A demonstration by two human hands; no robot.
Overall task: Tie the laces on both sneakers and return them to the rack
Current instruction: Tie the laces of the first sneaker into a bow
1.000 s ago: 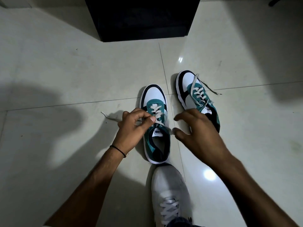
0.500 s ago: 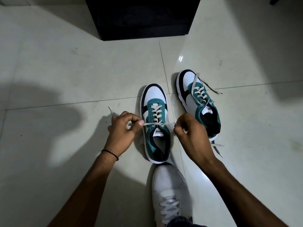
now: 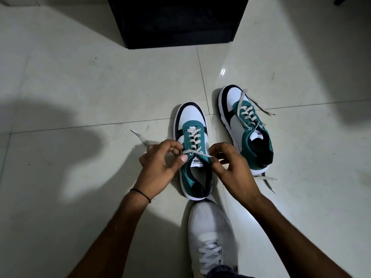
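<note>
1. Sneakers: the near sneaker [image 3: 193, 149] is sitting mid-floor [image 3: 80, 87], the other sneaker [image 3: 246, 125] just beside it, laces loose
2. Left hand [image 3: 160, 163] and right hand [image 3: 230, 167] are each pinching a lace end [image 3: 187, 151] over the tongue
3. I'd be keeping both ends taut and even while crossing them
4. Tongue label [image 3: 197, 161] is showing letters, too small and upside down to read

Both forearms reach in from 6 o'clock, converging. Left hand [image 3: 160, 163] curled, thumb and forefinger pinched together, dark band at wrist. Right hand [image 3: 230, 165] at its 3 o'clock, fingers likewise curled, pinched.
</note>
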